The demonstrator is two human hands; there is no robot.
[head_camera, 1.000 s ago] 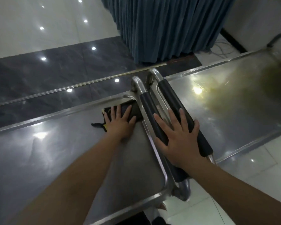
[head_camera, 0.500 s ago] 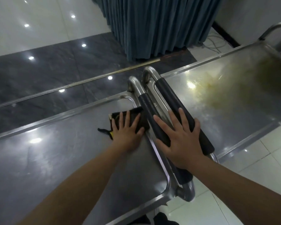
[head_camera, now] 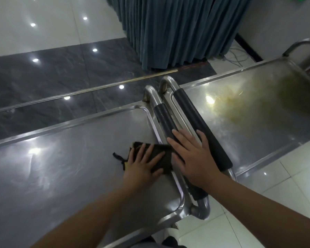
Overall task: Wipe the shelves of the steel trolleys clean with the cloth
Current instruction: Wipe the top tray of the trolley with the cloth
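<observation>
Left hand (head_camera: 143, 164) flat, fingers spread, pressing a dark folded cloth (head_camera: 160, 158) onto the left steel trolley's top shelf (head_camera: 61, 169), by its right rim. Right hand (head_camera: 192, 156) flat, fingers straight, resting across two black-sleeved steel handles (head_camera: 197, 119). Beyond: right trolley's yellow-smeared steel shelf (head_camera: 249, 119), then a blue-grey pleated curtain (head_camera: 168, 27).

left hand (head_camera: 141, 164) dragged cloth (head_camera: 159, 158) nearer
</observation>
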